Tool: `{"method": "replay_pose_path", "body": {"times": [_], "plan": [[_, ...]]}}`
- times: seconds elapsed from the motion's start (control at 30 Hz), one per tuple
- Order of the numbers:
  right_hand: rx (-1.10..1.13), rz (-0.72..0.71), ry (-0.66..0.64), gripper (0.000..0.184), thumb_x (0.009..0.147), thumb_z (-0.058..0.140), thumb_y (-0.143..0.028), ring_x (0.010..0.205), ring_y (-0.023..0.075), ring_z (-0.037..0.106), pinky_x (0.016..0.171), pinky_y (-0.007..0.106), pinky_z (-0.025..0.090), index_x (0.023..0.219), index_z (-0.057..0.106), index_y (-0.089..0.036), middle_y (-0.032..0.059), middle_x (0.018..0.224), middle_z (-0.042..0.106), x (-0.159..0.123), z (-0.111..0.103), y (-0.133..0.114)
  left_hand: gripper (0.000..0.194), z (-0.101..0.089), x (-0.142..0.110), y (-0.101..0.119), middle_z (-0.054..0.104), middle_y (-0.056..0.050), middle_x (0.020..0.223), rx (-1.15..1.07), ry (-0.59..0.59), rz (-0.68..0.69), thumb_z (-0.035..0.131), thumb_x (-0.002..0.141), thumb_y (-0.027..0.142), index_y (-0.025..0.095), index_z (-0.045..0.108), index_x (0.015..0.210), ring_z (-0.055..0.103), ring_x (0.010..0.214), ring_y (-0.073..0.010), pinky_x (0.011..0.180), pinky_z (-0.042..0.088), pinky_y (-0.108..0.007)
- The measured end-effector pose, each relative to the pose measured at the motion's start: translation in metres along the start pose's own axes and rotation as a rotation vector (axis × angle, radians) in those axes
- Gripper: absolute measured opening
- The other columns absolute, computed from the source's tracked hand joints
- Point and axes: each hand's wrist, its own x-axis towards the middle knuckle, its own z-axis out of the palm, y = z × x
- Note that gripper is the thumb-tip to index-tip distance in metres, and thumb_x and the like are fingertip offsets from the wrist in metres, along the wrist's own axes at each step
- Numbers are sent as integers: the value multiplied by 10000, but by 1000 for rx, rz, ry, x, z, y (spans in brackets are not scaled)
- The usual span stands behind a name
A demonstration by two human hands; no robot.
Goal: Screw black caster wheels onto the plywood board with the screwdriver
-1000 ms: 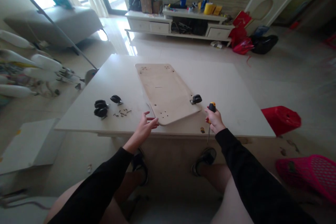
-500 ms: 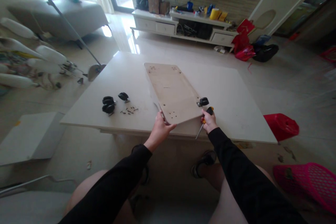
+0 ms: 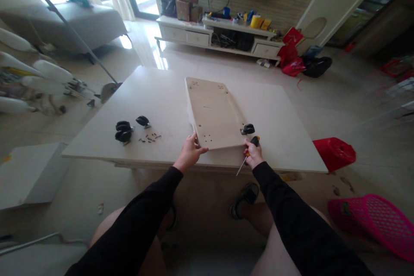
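Observation:
A beige rectangular board [image 3: 216,112] with rounded corners lies on the white table [image 3: 284,138], with groups of small holes near its corners. My left hand [image 3: 190,152] grips its near left corner, thumb on top and fingers at the edge. At the near right corner, my right hand [image 3: 254,153] holds a screwdriver [image 3: 241,166] with a yellow and black handle, its shaft pointing down toward me; the fingers also touch the board's edge. One black caster wheel [image 3: 249,129] sits at that corner. Several loose casters [image 3: 123,131] and small screws [image 3: 149,138] lie to the left.
A red plastic bin [image 3: 334,154] stands beyond the table's right end, and a pink mesh basket [image 3: 371,220] is on the floor at right. A white box [image 3: 32,172] stands at left. A long TV cabinet [image 3: 184,34] lines the far wall.
The board has turned slightly, its far end swinging right so that it points more straight away from me. Both hands keep their hold. The whole view has shifted a little.

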Motion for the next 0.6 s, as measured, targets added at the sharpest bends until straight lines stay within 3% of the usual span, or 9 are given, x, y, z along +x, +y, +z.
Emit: {"method": "replay_pose_path", "body": {"times": [0.07, 0.13, 0.2, 0.27, 0.37, 0.43, 0.53, 0.6], "plan": [[32, 7, 32, 425, 1015, 695, -443, 1116, 204, 723, 945, 419, 664, 1347, 655, -181, 91, 1317, 710, 0, -8, 0, 598, 5, 10, -1, 578, -14, 1027, -11, -12, -1, 898, 707, 75, 180, 705, 1263, 671, 739, -127, 718, 609, -300], [66, 14, 55, 368, 1011, 705, -412, 869, 125, 701, 752, 294, 637, 1291, 645, -181, 36, 1117, 725, -8, -12, 5, 632, 10, 19, -2, 610, -35, 1072, -13, 33, -29, 870, 749, 69, 182, 673, 1339, 688, 718, -121, 704, 608, -290], [99, 21, 57, 351, 964, 755, -337, 556, 44, 527, 525, 177, 474, 1243, 567, -233, -81, 842, 650, -25, -10, 18, 655, 14, 25, -2, 649, -58, 1108, -39, 124, -68, 834, 819, 94, 182, 592, 1422, 708, 725, -125, 711, 612, -282], [125, 32, 21, 419, 921, 761, -298, 429, 31, 402, 434, 155, 358, 1219, 467, -292, -149, 713, 589, -51, -3, 36, 736, 17, 27, -2, 679, -63, 1102, -106, 220, -115, 803, 873, 112, 197, 456, 1517, 722, 754, -135, 743, 621, -282], [137, 59, -139, 449, 846, 767, -329, 414, 23, 390, 413, 158, 335, 1154, 443, -291, -112, 797, 724, -94, 11, 65, 833, 18, 28, -1, 698, -54, 1080, -246, 299, -216, 786, 908, 109, 226, 285, 1563, 730, 809, -145, 800, 636, -299], [110, 106, -299, 505, 732, 824, -328, 413, 17, 396, 410, 165, 336, 1123, 511, -265, -81, 808, 756, -117, 17, 76, 690, 16, 29, 0, 703, -68, 1103, -315, 306, -293, 759, 939, 112, 225, 347, 1480, 735, 859, -147, 827, 637, -305], [22, 188, -523, 631, 546, 889, -224, 395, 52, 416, 386, 180, 306, 1127, 643, -223, -104, 599, 644, -132, 18, 79, 449, 10, 34, -1, 712, -92, 1147, -350, 331, -375, 738, 947, 94, 217, 466, 1283, 739, 923, -157, 858, 632, -316], [-20, 202, -585, 617, 518, 869, -184, 379, 57, 401, 374, 179, 292, 1108, 689, -195, -121, 519, 571, -130, 17, 75, 478, 8, 36, -5, 717, -99, 1170, -358, 364, -397, 769, 910, 81, 231, 478, 1258, 747, 963, -182, 870, 634, -338]]}}
